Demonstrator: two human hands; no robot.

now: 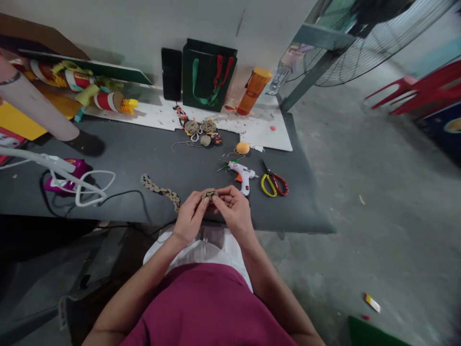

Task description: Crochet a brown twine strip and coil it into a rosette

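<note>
My left hand and my right hand meet above the dark grey tabletop, pinching a small coiled piece of braided jute cord between their fingers. Just left of my left hand, a length of the same braid lies on the table. Beyond my right hand are a white hot glue gun and scissors with red and yellow handles. Neither hand touches them. Further back sit several jute coils.
A purple and white clothes iron with white cords stands at the left. An orange bottle and a green gift bag stand on white board at the back. Paper craft pieces lie back left. A standing fan and red chairs are on the right.
</note>
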